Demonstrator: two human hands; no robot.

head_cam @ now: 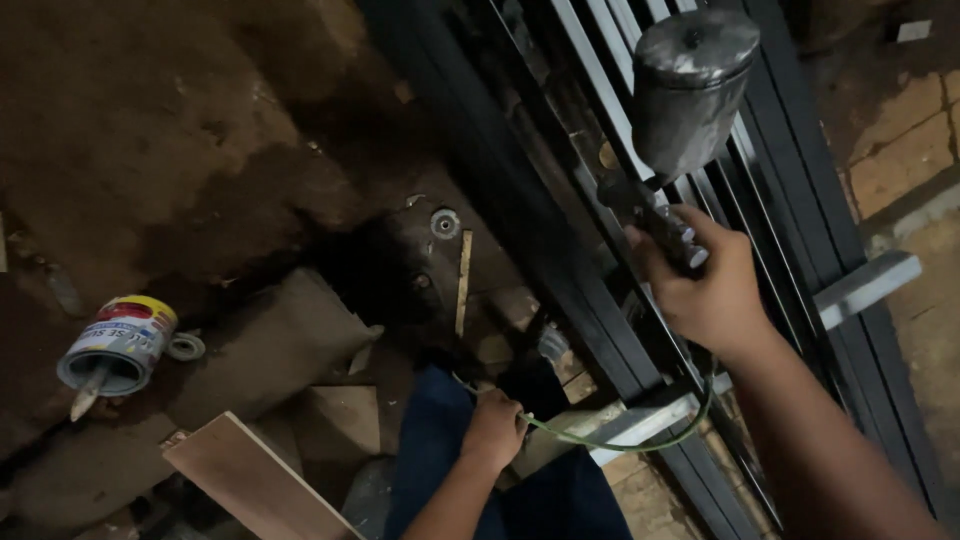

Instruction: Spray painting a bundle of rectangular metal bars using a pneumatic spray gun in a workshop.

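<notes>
Black paint already coats the metal gate (610, 250) beneath our right hand (715, 295) gripping the spray gun (680, 120), left hand (492, 432) pinching its green hose (640, 440).

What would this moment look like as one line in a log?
right hand: grips spray gun over black metal bars | left hand: holds green hose | paint can: on ground, left

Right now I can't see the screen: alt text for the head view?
The right hand holds a spray gun over black metal bars; the left hand grips a green hose. An open paint can lies on dirt.
</notes>
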